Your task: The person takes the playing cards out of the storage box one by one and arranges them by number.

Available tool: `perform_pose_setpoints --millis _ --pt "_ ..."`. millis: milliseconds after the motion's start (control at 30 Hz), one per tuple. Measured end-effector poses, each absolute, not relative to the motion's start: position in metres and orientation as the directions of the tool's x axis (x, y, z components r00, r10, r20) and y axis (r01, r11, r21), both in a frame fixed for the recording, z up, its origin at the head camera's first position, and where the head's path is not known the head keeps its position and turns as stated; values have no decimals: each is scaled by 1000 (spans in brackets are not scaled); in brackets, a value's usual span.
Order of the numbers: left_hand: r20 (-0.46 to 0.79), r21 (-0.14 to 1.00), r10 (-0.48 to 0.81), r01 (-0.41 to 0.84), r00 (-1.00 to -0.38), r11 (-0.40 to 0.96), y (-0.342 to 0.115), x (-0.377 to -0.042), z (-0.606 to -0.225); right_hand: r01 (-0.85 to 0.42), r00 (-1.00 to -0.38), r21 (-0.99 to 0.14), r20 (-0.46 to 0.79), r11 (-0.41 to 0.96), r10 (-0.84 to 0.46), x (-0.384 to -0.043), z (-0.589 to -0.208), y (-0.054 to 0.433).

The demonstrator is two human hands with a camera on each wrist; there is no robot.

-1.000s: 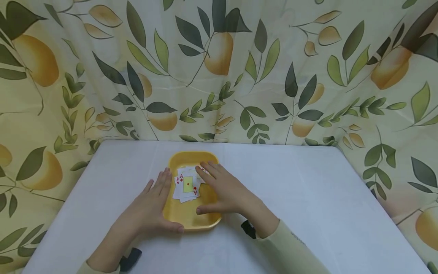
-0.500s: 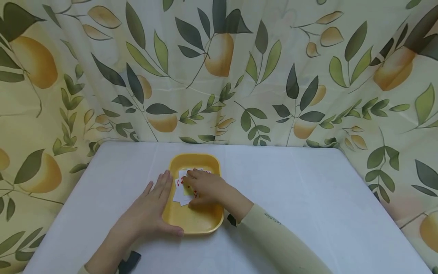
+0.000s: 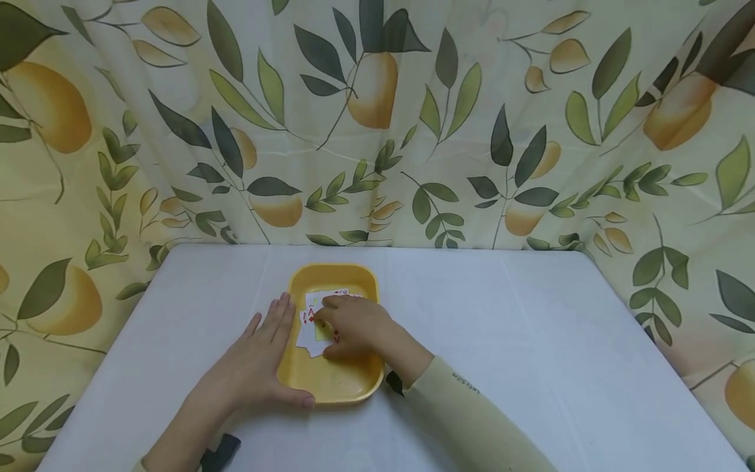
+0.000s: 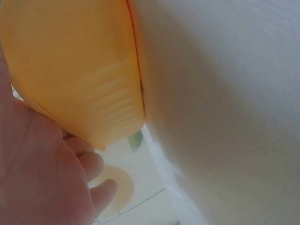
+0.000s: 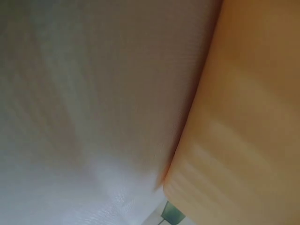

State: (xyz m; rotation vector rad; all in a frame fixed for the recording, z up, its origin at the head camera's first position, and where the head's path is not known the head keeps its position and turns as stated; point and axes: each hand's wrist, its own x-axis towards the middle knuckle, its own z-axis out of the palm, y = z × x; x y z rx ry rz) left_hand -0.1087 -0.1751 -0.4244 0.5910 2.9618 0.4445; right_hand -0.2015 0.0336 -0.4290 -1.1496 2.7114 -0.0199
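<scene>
A yellow tray (image 3: 330, 387) stands on the white-covered table in the head view. Several playing cards (image 3: 309, 337) lie in an overlapping heap inside it, red ace marks showing on the face-up ones. My left hand (image 3: 253, 360) rests along the tray's left side, fingers straight, thumb at the near left corner; in the left wrist view the palm lies by the tray's wall (image 4: 70, 70). My right hand (image 3: 360, 328) reaches over the right rim, its bent fingers and thumb on the cards. Its fingertips partly cover them, and the right wrist view shows only the tray's outer wall (image 5: 248, 117).
The white tabletop (image 3: 501, 341) stretches to both sides of the tray. Behind its far edge hangs a curtain (image 3: 436, 151) printed with fruit and leaves. A dark band (image 3: 221, 452) sits at my left wrist.
My right hand has moved left and down from above the tray's right side onto the cards, its fingers and thumb drawing closer together. The left hand keeps its place by the tray.
</scene>
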Motion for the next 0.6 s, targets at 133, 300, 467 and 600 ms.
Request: perform_pose_setpoints --millis 133,300,467,600 --pt "-28 300 391 366 -920 881 -174 -109 -424 -706 -684 -104 -158 700 -713 -201 -428 34" --pt "-23 292 395 372 -919 881 -175 -109 -425 -700 -692 -109 -139 705 -709 -201 -427 34" --pt "-15 286 394 374 -919 882 -176 -109 -425 -683 -708 -140 -111 717 -697 -200 -426 34" --pt "-6 288 401 382 -916 878 -176 -108 -425 -683 -709 -171 -80 710 -701 -199 -424 36"
